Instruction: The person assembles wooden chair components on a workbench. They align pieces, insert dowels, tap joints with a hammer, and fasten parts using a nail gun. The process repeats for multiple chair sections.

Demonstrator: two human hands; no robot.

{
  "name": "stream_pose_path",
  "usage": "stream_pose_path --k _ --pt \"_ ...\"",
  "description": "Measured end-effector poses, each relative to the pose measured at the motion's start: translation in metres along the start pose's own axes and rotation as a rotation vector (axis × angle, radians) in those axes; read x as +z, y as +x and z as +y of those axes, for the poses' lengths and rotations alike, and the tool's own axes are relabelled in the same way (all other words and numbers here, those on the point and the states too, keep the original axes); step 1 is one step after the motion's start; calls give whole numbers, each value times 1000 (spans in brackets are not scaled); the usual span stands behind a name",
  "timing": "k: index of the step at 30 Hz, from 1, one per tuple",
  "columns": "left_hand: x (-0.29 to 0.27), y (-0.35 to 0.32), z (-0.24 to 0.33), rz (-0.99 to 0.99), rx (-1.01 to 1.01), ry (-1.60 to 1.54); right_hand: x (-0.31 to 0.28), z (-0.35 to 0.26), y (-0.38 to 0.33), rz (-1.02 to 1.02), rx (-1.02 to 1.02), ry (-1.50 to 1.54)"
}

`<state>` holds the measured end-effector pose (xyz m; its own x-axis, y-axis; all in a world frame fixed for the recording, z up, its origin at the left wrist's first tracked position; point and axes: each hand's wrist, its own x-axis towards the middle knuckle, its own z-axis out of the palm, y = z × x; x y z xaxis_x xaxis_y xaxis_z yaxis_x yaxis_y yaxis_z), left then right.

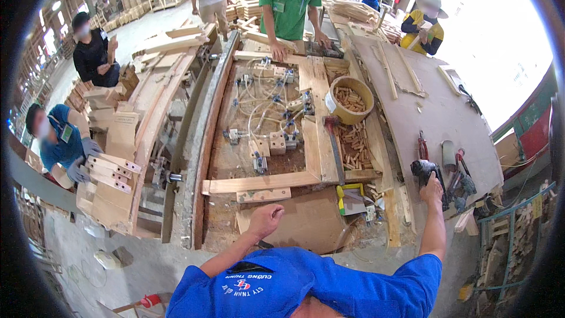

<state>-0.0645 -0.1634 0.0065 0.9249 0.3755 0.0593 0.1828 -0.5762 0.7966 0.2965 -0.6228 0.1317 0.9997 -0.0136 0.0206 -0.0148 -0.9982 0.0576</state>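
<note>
My left hand point(266, 219) rests as a loose fist on a brown board point(300, 224) at the near edge of the workbench, holding nothing. My right hand point(434, 187) reaches out to the right and grips the handle of a black power tool point(425, 171) lying on the side table. Just ahead of my left hand lie a long wooden rail point(259, 184) and a short wood block point(263, 195). Beyond them sits a clamping jig point(265, 123) with white hoses and metal clamps.
A round bucket of wooden dowels point(351, 100) stands at the bench's right, loose dowels point(353, 144) beside it. A person in a green shirt point(290, 6) leans on the far end. Workers at the left handle stacked wood parts point(112, 171). A yellow box point(351, 197) sits near the front.
</note>
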Motion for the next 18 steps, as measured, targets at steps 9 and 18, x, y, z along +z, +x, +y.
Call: stream_pose_path --k 9,18 --pt "24 0 15 -187 -117 -209 -87 -16 -68 -168 31 912" --pt "98 62 76 -536 -256 -952 -50 -195 -161 -539 -92 1414"
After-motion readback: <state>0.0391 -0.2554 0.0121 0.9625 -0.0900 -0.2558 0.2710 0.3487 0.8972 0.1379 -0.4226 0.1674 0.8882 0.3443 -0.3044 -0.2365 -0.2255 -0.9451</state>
